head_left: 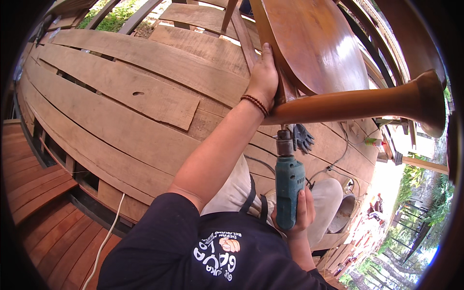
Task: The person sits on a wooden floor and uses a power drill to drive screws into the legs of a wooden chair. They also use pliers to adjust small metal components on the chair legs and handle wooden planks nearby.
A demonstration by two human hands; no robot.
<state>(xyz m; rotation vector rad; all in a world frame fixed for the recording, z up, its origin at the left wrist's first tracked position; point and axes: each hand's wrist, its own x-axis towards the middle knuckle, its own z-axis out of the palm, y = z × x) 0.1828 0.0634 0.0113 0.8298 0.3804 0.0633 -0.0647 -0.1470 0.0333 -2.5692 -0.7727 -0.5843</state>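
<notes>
A glossy brown wooden chair [319,43] is tipped over in front of me, its smooth seat at upper right. My left hand [265,79] grips the chair's frame, thumb along the edge and the other fingers hidden behind it. A thick rounded chair piece [348,104] runs right from that wrist to a flared end. My right hand [300,215] is wrapped round a teal power drill [290,181], held upright below this piece. The drill's chuck [284,143] points up at the piece's underside; whether the bit has entered the wood I cannot tell.
Wide, weathered deck planks [145,92] with gaps lie under and left of me. Behind the chuck lies a dark grey glove [303,138]. A dark cable [338,159] crosses the planks at right. A white cord [113,222] hangs over reddish boards [53,232] at lower left.
</notes>
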